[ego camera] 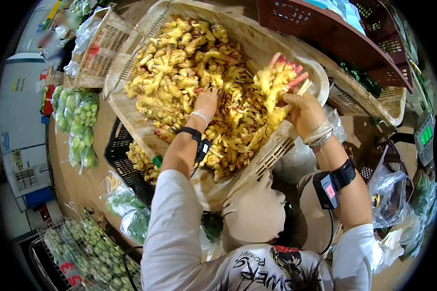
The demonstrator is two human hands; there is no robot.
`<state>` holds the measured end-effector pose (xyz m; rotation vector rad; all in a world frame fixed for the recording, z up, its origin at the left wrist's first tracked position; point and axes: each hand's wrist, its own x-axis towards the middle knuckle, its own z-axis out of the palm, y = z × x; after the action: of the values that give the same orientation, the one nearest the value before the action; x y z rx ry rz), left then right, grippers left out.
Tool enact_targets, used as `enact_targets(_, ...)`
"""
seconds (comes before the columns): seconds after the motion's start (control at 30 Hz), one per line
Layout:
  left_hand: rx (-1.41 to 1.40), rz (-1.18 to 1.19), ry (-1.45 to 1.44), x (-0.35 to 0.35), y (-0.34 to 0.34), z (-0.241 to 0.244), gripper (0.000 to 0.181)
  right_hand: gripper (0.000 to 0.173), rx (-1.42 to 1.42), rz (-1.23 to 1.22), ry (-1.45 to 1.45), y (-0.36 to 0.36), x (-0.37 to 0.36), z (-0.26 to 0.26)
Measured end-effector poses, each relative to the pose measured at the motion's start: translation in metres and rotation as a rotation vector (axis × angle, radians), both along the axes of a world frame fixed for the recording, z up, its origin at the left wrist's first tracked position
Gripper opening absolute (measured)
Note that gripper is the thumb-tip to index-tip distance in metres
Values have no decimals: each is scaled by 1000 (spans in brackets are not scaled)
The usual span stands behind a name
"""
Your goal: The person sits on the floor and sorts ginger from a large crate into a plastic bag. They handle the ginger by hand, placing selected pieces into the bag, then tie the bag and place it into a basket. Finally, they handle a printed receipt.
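A large pale plastic crate [131, 125] in front of my knees is heaped with young yellow ginger rhizomes [167, 72], many with pink shoot ends. My right hand [306, 111], in a clear thin glove, grips a big branched ginger cluster [275, 87] above the crate's right end. Pink and pale cut stems stick out from its upper side. My left hand [205, 103], also gloved, reaches into the middle of the heap. Its fingertips touch ginger pieces, and whether they hold one cannot be made out. Smaller broken bits lie between my hands.
A black crate [122, 154] with more ginger stands at left, beside bagged green vegetables [133, 214]. Dark red crates [320, 32] rise at the upper right. A scale display [425, 134] stands at far right. A person [54, 49] is at upper left.
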<state>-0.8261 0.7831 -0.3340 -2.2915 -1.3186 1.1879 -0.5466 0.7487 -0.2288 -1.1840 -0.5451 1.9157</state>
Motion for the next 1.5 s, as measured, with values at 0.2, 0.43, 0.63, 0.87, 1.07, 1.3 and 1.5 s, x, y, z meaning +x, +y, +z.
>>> enact_targets(0.2, 40, 224, -376, -15, 2, 3, 34, 20, -44, -91, 131, -5, 1, 20)
enact_targets(0.43, -75, 1210, -1601, -23, -10, 87, 52, 16, -11, -108, 75, -6, 15, 20)
enact_targets(0.63, -636, 922, -2583, -36, -29, 117, 49, 23, -28, -53, 57, -3, 1, 11)
enact_targets(0.87, -668, 1266, -3044, -24, -57, 102, 43, 18, -20, 14, 94, -4, 1, 15)
enact_targets(1.07, -1134, 1302, -3429, 19, -65, 106, 51, 16, 30, 21, 40, -5, -3, 21)
enact_targets(1.3, -1184, 1376, -3618, 23, -71, 98, 60, 19, 46, 118, -98, -1, 3, 10)
enact_targets(1.5, -1082, 1284, -3403, 15, -71, 105, 43, 43, 157, 241, -326, -3, -5, 24)
